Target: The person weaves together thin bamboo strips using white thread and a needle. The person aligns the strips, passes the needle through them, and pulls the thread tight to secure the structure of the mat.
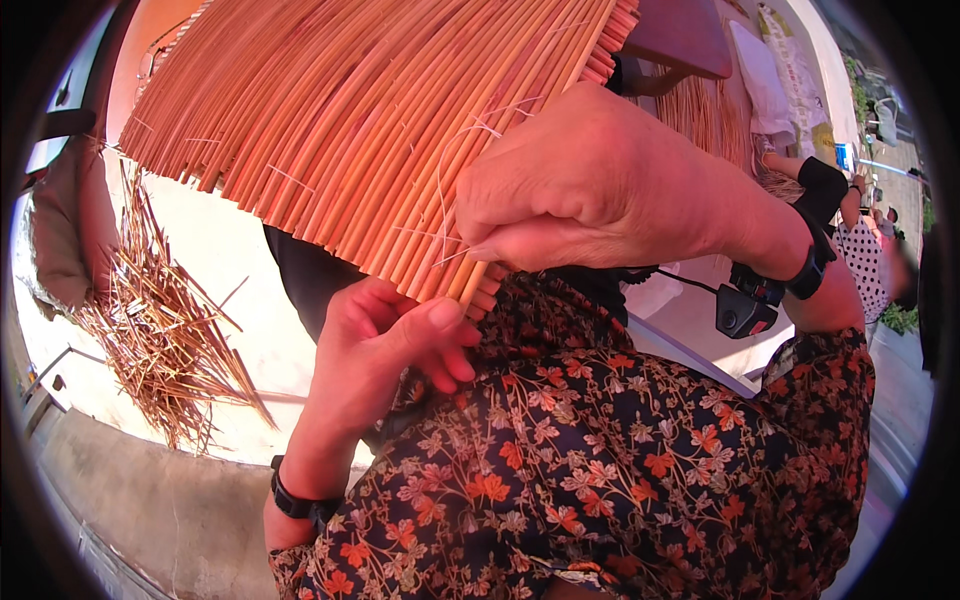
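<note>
A mat of slender reddish-tan stalks fills the upper middle, with white thread stitched across it near its ends. My right hand is closed in a pinch at the mat's right part, where the thread runs to my fingertips; anything else in that pinch is hidden. My left hand holds the lower corner of the mat, thumb on the stalk ends, other fingers bent beneath and beside it.
A pile of broken straw lies on pale ground at left. At upper right are a dark-red stool, loose stalks and pale sacks. A person in polka-dot clothing is at far right. A small black device hangs by my right forearm.
</note>
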A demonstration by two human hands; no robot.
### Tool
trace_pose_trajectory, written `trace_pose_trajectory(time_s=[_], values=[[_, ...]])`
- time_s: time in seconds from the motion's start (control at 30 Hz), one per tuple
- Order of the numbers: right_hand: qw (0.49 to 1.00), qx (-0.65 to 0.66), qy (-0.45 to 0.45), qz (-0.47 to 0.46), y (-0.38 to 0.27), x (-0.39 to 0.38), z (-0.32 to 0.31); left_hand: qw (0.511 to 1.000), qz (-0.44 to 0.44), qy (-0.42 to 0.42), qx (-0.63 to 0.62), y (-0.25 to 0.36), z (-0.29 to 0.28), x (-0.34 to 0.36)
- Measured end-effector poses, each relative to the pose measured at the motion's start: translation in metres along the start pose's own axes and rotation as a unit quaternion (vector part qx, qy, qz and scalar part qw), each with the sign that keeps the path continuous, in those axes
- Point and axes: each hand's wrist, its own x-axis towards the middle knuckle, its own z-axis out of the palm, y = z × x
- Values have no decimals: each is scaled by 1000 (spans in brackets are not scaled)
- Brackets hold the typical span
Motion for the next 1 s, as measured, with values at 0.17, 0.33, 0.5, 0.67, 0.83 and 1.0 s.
trace_pose_trajectory(time_s=[0.17, 0.33, 0.5, 0.67, 0.83, 1.0], values=[[999, -24, -24, -30, 4, -2, 4, 999, -1, 25, 42, 1, 1, -1], [998, -30, -46, -26, 5, -3, 6, 1000, -5, 10, -8, 6, 4, -2], [997, -41, -65, -18, 4, -1, 4, 999, -20, 32, -6, 10, 8, -1], [997, 10, -77, -10, 4, 2, 2, 997, -26, 69, 5, 9, 11, -1], [995, 1, -97, -6, 4, 5, 0, 997, -26, 69, -6, 8, 11, 0], [995, -6, -97, -2, 1, 10, -1, 997, -22, 71, -9, 7, 11, 2]])
